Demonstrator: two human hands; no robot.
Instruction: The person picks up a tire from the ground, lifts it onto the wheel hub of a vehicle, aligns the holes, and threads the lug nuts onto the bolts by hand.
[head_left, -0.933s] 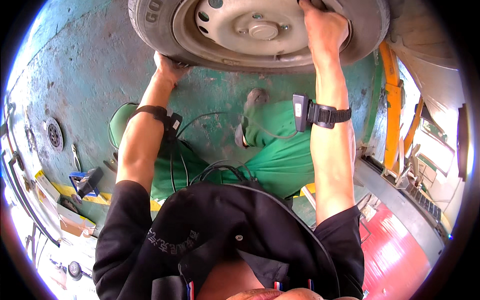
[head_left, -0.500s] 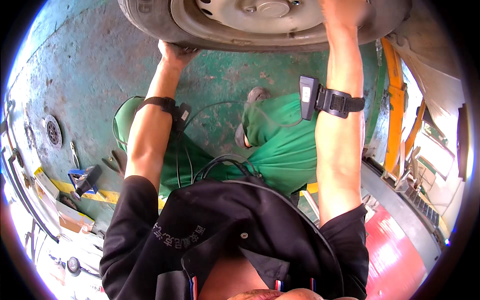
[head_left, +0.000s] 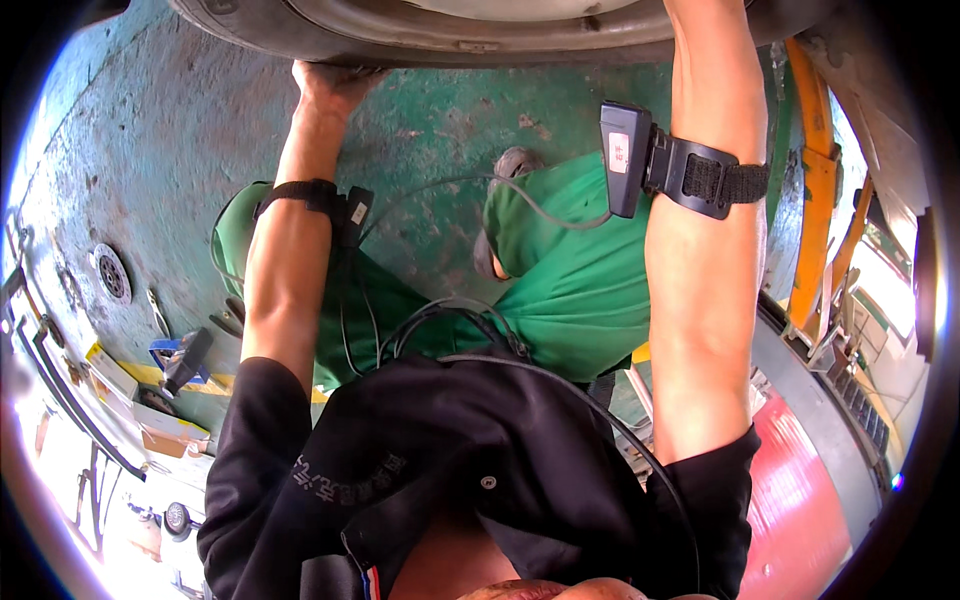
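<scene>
A car wheel crosses the top of the head view, cut off by the edge. Its black tyre surrounds a pale metal rim. My left hand grips the tyre from below at its lower left, with the fingers partly hidden against the rubber. My right forearm reaches up across the right part of the tyre; the hand itself lies beyond the upper edge. Each forearm carries a black strap with a small box, the left box and the right box, joined to thin cables.
Orange metal stand rises at the right, near a red glossy panel. On the green floor at left lie a round disc, pliers, a blue-and-black tool and an open carton. My green-trousered legs are bent below the wheel.
The wheel sits higher in the picture, with less of its rim showing. My right hand has passed out of the upper edge. My left hand keeps its place under the tyre.
</scene>
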